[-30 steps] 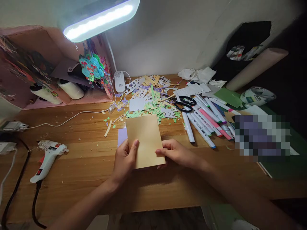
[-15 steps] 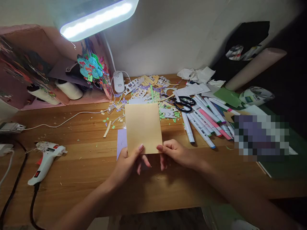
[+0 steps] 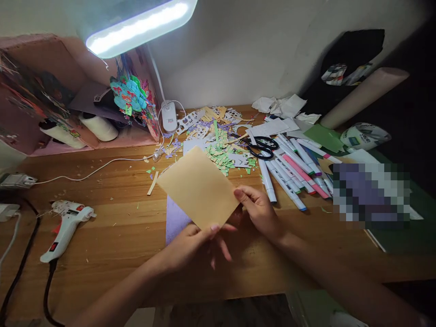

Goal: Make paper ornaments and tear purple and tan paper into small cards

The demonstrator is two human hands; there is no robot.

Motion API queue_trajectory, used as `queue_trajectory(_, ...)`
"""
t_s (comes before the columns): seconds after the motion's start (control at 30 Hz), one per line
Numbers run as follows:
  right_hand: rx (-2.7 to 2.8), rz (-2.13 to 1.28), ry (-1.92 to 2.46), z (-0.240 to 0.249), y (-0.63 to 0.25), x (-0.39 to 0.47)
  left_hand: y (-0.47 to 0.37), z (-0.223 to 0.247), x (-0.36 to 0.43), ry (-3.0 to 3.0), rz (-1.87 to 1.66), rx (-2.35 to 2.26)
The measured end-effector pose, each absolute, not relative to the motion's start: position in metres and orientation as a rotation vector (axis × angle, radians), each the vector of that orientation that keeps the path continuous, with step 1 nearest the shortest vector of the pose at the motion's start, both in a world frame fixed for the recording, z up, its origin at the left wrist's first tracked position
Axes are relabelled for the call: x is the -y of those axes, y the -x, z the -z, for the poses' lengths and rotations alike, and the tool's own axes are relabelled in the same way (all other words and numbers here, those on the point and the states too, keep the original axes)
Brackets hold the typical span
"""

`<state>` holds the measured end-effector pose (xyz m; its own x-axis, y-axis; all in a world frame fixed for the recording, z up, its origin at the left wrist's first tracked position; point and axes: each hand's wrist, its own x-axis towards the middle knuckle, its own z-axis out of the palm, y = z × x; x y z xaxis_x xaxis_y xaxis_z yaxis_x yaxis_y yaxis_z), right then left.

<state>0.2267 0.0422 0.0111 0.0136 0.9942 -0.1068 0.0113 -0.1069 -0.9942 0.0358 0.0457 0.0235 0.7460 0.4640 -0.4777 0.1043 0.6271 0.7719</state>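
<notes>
A plain pale-orange sheet of paper point(image 3: 199, 188) is held up over the desk, turned so one corner points toward the wall. My left hand point(image 3: 200, 238) pinches its near corner, thumb on top and fingers partly spread beneath. At the right corner my right hand point(image 3: 257, 206) grips the edge between thumb and fingers. A purple sheet of paper point(image 3: 175, 222) lies flat on the desk, partly hidden under the orange one. Behind it is a heap of cut paper scraps point(image 3: 221, 150) in green, purple, white and orange. Black-handled scissors point(image 3: 264, 147) rest at the heap's right side.
Several marker pens point(image 3: 289, 175) lie in a pile on the right. A white glue gun point(image 3: 66, 229) with a black cord sits at the left. A lit lamp point(image 3: 143, 27) hangs above, beside a pink shelf box point(image 3: 68, 63). Crumpled tissue point(image 3: 279, 105) is by the wall.
The orange paper has rotated from upright to a diagonal position. My left hand has shifted right and nearer along its edge; my right hand has moved slightly right with the corner.
</notes>
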Motion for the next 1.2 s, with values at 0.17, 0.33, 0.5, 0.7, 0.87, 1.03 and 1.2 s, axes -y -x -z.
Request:
queue_trajectory(0.17,1.378,-1.323,1.275,-0.012,-0.249,-0.045,-0.034,-0.042,-0.027,-1.101,0.123,-0.391)
queue_trajectory(0.33,1.715,-1.383,1.079,-0.019,-0.252,-0.039,-0.036,-0.073,-0.034,-2.104,-0.560,-0.522)
queue_trajectory(0.5,1.923,-1.299,0.899,-0.026,-0.241,-0.030,-0.043,-0.077,-0.056,-2.633,-0.523,-0.858)
queue_trajectory(0.7,2.052,-0.973,0.907,-0.029,-0.234,-0.029,-0.044,-0.072,-0.059,-2.697,-0.210,-0.819)
queue_trajectory(0.87,2.093,-0.787,0.958,-0.027,-0.230,-0.024,-0.042,-0.075,-0.053,-2.719,-0.224,-0.891)
queue_trajectory(1.03,2.142,-0.560,0.925,-0.029,-0.228,-0.019,-0.043,-0.080,-0.046,-2.695,-0.254,-0.951)
queue_trajectory(1.2,2.075,-0.435,0.901,-0.033,-0.235,-0.022,-0.034,-0.083,-0.048,-2.623,-0.367,-1.024)
